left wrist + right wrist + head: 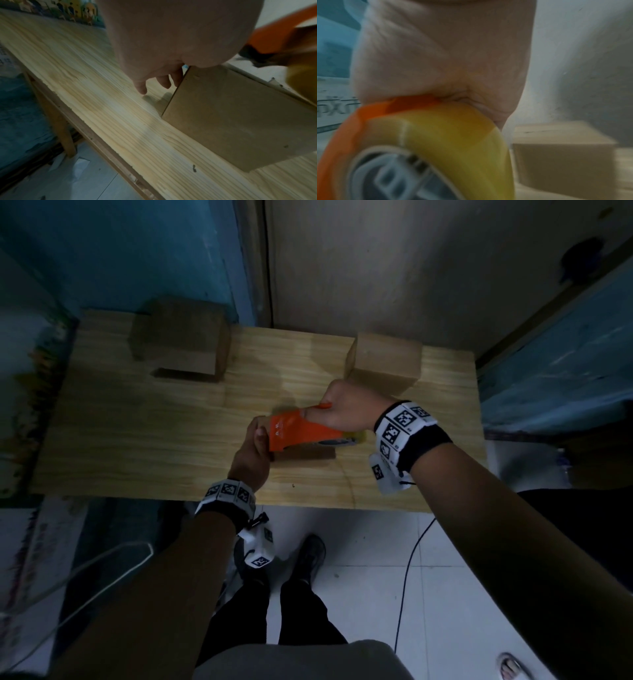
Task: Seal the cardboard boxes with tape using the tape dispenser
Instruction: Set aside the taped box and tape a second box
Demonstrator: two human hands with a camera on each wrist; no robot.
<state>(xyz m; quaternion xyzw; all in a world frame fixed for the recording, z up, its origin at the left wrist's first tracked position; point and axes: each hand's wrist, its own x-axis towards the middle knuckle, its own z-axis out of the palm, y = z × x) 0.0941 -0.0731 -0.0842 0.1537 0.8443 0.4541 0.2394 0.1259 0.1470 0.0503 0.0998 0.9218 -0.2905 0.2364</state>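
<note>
The wooden table (171, 422) carries three cardboard boxes. One closed box (181, 337) sits far beyond the left hand's grip; another (387, 357) stands just past the right hand's. The third box (240, 115), mostly hidden in the head view, lies directly beneath both. The right hand (346, 409) wraps its grip around the orange tape dispenser (301, 429), which rides over that box, its yellowish tape roll (453, 142) at the wrist end. The left hand (255, 453) seems to steady the box's near-left end, fingers (142, 86) loosely extended.
</note>
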